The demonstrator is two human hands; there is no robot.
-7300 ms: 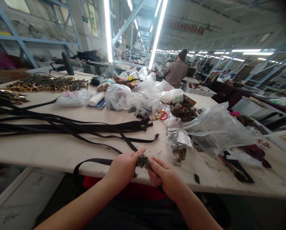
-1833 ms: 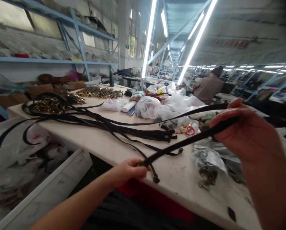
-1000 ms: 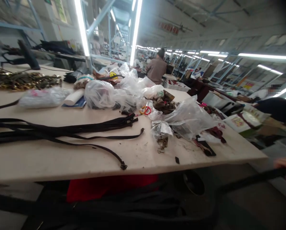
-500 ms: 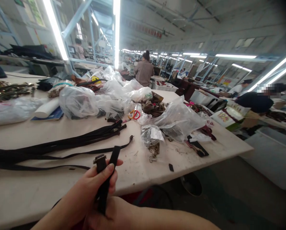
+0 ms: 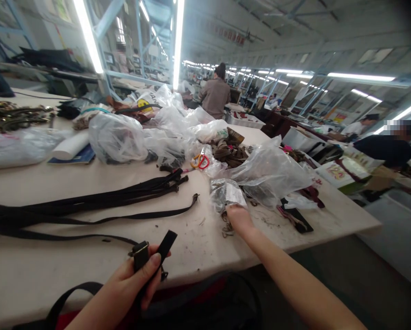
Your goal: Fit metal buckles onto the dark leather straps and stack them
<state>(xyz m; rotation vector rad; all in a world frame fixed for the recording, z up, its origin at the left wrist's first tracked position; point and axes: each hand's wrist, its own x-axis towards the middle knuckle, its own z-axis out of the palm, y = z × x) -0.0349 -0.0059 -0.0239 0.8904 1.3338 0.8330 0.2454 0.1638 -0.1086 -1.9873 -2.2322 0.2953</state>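
My left hand (image 5: 140, 279) is closed round a black strap (image 5: 166, 244) near the front edge of the table, its thumb pressed on it. A metal buckle (image 5: 138, 249) sits on the strap beside the fingers. Farther right, my right hand (image 5: 238, 217) is at a small clear plastic bag (image 5: 219, 195) with a white label; its fingers are hidden, so their grip does not show. Small metal hooks (image 5: 227, 229) lie just below that hand. More black straps (image 5: 123, 197) stretch across the left of the table.
Scissors (image 5: 200, 160) with red and yellow handles lie near plastic bags (image 5: 118, 137) and brown straps (image 5: 229, 153). Metal parts (image 5: 13, 117) are heaped at far left. A grey bin (image 5: 394, 229) stands right of the table (image 5: 191, 247). A person (image 5: 215, 95) is farther back.
My right hand has left the strap by my left hand and moved right and forward to the small bag. My left hand is slightly lower, still round the strap.
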